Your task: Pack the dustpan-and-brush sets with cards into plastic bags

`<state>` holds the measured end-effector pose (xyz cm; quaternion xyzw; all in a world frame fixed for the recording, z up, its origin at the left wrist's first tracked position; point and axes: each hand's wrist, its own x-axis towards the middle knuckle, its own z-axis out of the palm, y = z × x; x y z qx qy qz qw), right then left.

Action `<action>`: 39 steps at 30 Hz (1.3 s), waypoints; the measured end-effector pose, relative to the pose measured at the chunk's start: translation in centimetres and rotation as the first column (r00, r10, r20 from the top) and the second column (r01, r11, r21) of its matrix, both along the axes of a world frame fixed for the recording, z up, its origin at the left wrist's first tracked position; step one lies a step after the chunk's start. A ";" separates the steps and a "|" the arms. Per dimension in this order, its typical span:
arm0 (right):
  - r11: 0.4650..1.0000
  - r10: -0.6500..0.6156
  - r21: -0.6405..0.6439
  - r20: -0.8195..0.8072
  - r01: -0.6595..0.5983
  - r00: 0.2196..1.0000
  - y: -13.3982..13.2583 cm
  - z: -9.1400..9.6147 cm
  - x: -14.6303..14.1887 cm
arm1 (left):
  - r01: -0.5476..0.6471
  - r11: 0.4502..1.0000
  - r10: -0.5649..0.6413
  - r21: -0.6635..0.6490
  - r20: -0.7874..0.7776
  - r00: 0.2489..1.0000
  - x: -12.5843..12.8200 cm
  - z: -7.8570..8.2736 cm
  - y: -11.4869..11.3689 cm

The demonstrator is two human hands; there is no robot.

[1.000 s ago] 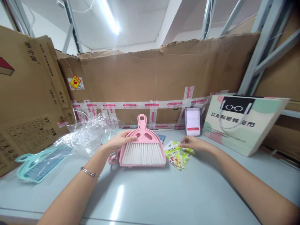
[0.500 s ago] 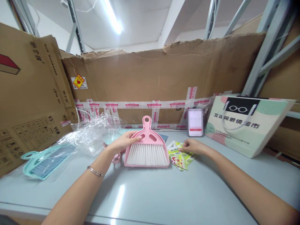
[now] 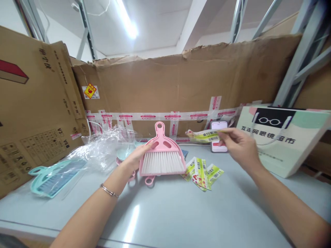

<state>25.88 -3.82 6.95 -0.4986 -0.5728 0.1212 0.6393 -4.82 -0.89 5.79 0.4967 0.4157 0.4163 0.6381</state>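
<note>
My left hand (image 3: 138, 156) grips the left side of a pink dustpan (image 3: 160, 134), thumb on its front. A white-bristled brush (image 3: 162, 163) is fitted in the pan, bristles down. A pink loop handle (image 3: 150, 181) shows below the pan's lower edge. Pinched in my right hand (image 3: 241, 146) is a long green-and-white snack packet (image 3: 204, 136), raised above the table and partly in front of the phone. Several similar packets (image 3: 201, 172) lie fanned out on the table, right of the dustpan. Whatever sits behind the pink pan is mostly hidden.
A teal dustpan-and-brush set (image 3: 55, 179) lies at the left in clear plastic. Crumpled plastic wrap (image 3: 106, 148) sits by the cardboard box (image 3: 155, 86) at the back. On the right are a phone (image 3: 219, 148) standing upright and a paper bag (image 3: 279, 144) with rope handles.
My right hand has lifted one packet off the pile, up and to the right. The dustpan's lower edge has risen, and the loop handle now shows under it.
</note>
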 end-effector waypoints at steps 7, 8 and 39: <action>0.585 0.725 -0.108 -0.373 -0.804 0.578 -3.7 0.9 -4.2 | -0.012 0.993 0.037 -0.116 0.211 0.977 1.1 -0.3 -0.2; 0.524 0.746 -0.168 -0.382 -0.835 0.545 -3.8 0.6 -5.0 | -0.013 0.992 0.039 -0.123 0.212 0.977 1.3 -0.4 -0.3; 0.933 0.257 -0.155 -0.344 -0.325 0.903 -1.2 -4.1 -7.7 | 0.034 0.989 -0.055 0.142 0.145 0.988 2.1 -0.6 -1.4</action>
